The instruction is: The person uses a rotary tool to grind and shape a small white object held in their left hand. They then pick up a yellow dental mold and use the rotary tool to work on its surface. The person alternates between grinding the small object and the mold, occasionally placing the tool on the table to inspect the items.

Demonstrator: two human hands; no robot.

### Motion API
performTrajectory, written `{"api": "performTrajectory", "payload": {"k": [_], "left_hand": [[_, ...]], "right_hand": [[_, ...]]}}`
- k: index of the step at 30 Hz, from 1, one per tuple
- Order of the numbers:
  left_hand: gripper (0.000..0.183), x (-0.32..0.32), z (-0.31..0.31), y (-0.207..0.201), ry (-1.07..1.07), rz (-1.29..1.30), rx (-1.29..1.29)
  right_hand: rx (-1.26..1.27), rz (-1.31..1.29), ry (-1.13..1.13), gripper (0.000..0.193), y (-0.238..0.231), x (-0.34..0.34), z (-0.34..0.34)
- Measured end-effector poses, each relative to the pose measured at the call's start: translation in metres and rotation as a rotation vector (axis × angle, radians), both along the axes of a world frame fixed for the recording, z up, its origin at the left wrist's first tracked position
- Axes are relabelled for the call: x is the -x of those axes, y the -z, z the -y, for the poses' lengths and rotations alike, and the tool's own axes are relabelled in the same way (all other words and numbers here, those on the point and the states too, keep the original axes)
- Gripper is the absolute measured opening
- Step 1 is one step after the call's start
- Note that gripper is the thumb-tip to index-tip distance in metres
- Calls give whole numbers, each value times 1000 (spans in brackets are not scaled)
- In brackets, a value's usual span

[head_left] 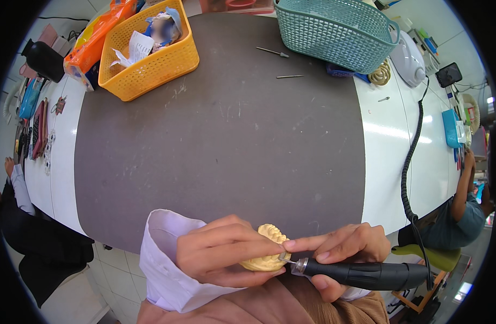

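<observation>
At the near edge of the mat (221, 140), the left hand (218, 254) curls round the cast (270, 233), likely bracing it; the right hand (350, 245) wraps the drill (367, 275), forefinger forward, perhaps for control.

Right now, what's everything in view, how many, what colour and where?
Dental cast: 1, pale yellow, left hand
Rotary handpiece: 1, black, right hand
Coiled cord: 1, black, right side
Mat: 1, grey, centre
Table: 1, white, under mat
Metal bits: 3, silver, two on mat, one right
Yellow basket: 1, yellow-orange, far left
Teal basket: 1, blue-green, far right
Bag: 1, orange, beside yellow basket
Bottle: 1, black, far left
Machine: 1, white, far right
Coil: 1, beige, by teal basket
Tub: 1, blue, right edge
Chair: 1, green, lower right
Other people: at least 2, dark clothing, both edges
Other items: many, mixed, edges, too small to name
Left hand: 1, bare, around cast
Right hand: 1, bare, around handpiece
</observation>
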State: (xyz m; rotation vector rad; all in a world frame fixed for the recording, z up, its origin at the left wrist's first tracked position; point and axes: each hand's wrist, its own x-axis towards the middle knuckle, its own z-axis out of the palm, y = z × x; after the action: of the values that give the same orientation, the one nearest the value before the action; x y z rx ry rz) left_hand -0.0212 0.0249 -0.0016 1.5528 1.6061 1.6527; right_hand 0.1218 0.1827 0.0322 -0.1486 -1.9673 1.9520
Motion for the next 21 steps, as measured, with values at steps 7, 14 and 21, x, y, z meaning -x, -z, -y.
{"api": "performTrajectory", "payload": {"k": [7,14,21], "left_hand": [[38,-1,-1,-3,-7,37,16],[37,-1,-3,-6,3,51,34],[36,-1,-1,-6,-3,60,36]], "right_hand": [[-58,-9,-15,32,-1,1,-1],[-72,-8,-11,33,-3,1,-2],[-84,-34,-48,31,0,1,-4]]}}
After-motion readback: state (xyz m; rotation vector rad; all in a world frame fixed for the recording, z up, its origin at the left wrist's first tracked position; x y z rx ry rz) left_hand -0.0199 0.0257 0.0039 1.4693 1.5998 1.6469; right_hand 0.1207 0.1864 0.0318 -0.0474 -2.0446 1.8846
